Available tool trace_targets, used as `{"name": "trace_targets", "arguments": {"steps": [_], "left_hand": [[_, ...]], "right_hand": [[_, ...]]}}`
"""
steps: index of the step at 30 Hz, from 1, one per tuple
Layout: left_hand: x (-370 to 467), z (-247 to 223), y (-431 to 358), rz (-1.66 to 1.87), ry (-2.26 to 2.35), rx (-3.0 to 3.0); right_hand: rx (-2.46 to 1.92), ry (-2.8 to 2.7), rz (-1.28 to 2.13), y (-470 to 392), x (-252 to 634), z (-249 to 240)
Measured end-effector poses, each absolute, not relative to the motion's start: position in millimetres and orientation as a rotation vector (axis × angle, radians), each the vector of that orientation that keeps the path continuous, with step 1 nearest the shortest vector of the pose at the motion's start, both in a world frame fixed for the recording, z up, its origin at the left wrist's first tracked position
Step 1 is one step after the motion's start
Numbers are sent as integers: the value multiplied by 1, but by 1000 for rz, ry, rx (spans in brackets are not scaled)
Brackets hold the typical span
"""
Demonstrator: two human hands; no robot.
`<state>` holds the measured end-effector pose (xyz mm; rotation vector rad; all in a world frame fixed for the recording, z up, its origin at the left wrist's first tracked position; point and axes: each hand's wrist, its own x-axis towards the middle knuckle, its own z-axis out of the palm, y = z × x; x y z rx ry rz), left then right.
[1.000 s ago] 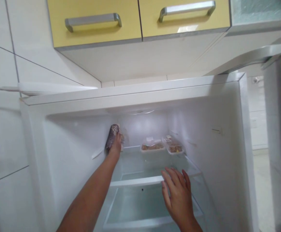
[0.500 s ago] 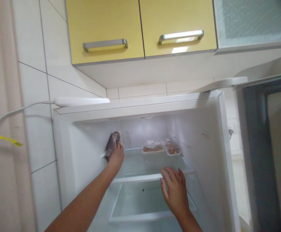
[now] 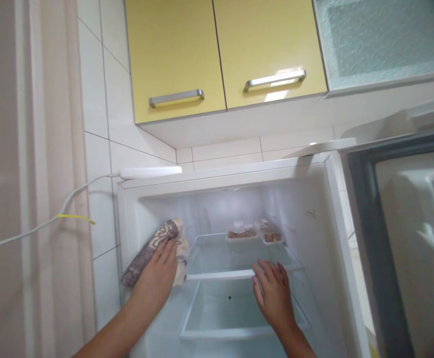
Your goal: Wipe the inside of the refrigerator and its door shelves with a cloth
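Observation:
My left hand (image 3: 160, 271) presses a folded cloth (image 3: 142, 258), brown with a pale swirl pattern and a cream side, against the left inner wall of an open refrigerator (image 3: 321, 223). The fingers lie over the cloth, and the thumb is hidden. At the front edge of the upper glass shelf (image 3: 217, 258), my right hand (image 3: 275, 293) is open with slightly bent fingers and nothing in it. Whether its fingertips touch the shelf edge I cannot tell. Two clear food containers, one flat (image 3: 241, 231) and one further right (image 3: 271, 234), stand at the back of that shelf.
The refrigerator door (image 3: 374, 238) stands open on the right. Yellow cabinets (image 3: 175, 54) with metal handles hang above. A white box (image 3: 150, 172) lies on the refrigerator top, its cable (image 3: 67, 201) running left. Below is a lower shelf (image 3: 209, 334) with a small dark spot above it.
My left hand has drawn the cloth from deep inside along the left wall toward the front. The right hand stays by the shelf edge. The view has shifted slightly.

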<state>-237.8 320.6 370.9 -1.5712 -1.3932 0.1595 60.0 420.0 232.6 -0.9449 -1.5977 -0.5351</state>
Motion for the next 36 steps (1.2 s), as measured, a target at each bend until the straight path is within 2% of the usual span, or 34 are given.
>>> {"name": "trace_targets", "arguments": {"steps": [6, 12, 26, 36], "left_hand": [[-229, 433, 292, -13, -1369, -1432], [-210, 470, 360, 80, -1445, -1456], [-235, 434, 520, 114, -1486, -1521], [-240, 409, 564, 141, -1520, -1488]], "right_hand": [[-935, -1573, -513, 421, 58, 233], [-938, -1577, -493, 421, 59, 233], [-957, -1545, -531, 424, 56, 235], [-909, -1535, -616, 437, 58, 228]]}}
